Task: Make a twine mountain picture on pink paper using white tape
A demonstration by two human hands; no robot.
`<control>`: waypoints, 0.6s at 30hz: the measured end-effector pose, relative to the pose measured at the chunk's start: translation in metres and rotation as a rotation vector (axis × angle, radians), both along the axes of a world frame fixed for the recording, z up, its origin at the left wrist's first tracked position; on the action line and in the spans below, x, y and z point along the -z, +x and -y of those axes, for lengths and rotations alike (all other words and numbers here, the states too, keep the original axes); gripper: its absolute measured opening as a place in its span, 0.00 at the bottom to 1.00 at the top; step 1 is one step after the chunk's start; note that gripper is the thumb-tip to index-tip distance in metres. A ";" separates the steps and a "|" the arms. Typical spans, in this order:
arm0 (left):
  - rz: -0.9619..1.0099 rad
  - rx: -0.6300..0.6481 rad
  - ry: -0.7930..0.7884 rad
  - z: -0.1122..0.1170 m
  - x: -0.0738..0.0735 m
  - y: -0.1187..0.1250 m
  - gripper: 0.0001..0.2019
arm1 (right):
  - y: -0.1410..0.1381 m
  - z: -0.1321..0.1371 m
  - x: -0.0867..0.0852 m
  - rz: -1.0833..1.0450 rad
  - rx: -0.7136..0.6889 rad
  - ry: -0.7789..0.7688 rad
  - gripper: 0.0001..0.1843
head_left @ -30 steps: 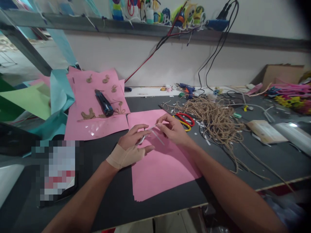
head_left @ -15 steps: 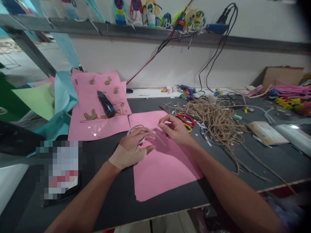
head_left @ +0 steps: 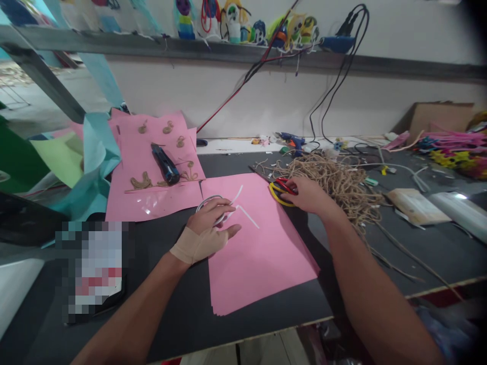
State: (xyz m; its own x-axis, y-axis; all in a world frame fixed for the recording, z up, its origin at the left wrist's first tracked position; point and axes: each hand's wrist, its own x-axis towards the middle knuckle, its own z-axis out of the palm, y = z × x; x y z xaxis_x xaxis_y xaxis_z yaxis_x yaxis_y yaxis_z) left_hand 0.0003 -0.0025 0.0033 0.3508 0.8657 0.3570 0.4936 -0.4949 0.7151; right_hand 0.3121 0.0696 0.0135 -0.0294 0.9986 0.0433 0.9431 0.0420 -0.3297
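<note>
My left hand [head_left: 207,225], with a tan bandage [head_left: 194,246] around its wrist side, curls over a pale coil that looks like a roll of narrow tape [head_left: 207,201]. Its thumb stands apart from the fingers. A white strip [head_left: 249,217] lies bent on the pink paper sheets [head_left: 258,268] beside that hand, and a loose end reaches up past the fingertips. At the paper's upper right corner, my right hand [head_left: 308,194] has its fingers on the red and yellow handles of the scissors [head_left: 279,188]. The blades point up and left.
Left of the sheets, more pink paper [head_left: 133,152] carries small twine coils and a box cutter [head_left: 166,165]. A heap of brown twine [head_left: 331,175] lies behind my right hand. A glue gun [head_left: 294,142] is near the wall, and a phone [head_left: 101,274], blurred, lies front left.
My right hand has let go of the white strip, moved right and taken hold of the scissors. The strip now rests on the paper. My left hand has stayed in place.
</note>
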 end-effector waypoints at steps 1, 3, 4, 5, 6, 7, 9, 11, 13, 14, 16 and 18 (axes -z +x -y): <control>0.015 0.008 0.011 0.000 0.000 0.000 0.13 | 0.001 0.000 0.000 0.021 0.003 -0.037 0.18; 0.035 0.019 0.028 -0.001 0.001 -0.001 0.12 | -0.001 -0.001 0.000 0.042 0.031 -0.084 0.15; 0.041 0.020 0.033 -0.002 0.001 -0.001 0.12 | -0.003 -0.001 0.000 0.058 0.040 -0.097 0.14; 0.045 0.018 0.037 -0.002 0.001 -0.001 0.11 | -0.006 0.000 0.000 0.093 0.037 -0.104 0.13; 0.049 0.014 0.041 -0.002 0.000 -0.001 0.11 | -0.008 0.000 0.000 0.140 0.023 -0.102 0.12; 0.054 0.009 0.044 -0.002 0.000 -0.001 0.11 | -0.010 0.001 0.000 0.189 0.006 -0.093 0.12; 0.066 0.005 0.054 -0.003 0.000 -0.001 0.11 | -0.013 0.004 0.000 0.261 -0.018 -0.075 0.11; 0.072 -0.004 0.060 -0.003 -0.001 -0.001 0.12 | -0.015 0.008 0.000 0.270 -0.019 -0.068 0.11; 0.081 -0.016 0.060 -0.004 -0.001 -0.001 0.13 | -0.016 0.011 0.000 0.231 -0.014 -0.064 0.11; 0.088 -0.022 0.058 -0.004 -0.001 -0.001 0.13 | -0.016 0.012 0.000 0.191 -0.007 -0.060 0.11; 0.104 -0.023 0.050 -0.005 0.000 -0.001 0.14 | -0.016 0.011 0.002 0.062 0.015 -0.032 0.12; 0.119 -0.017 0.050 -0.006 0.000 -0.001 0.14 | -0.016 0.007 0.006 -0.131 0.043 0.043 0.14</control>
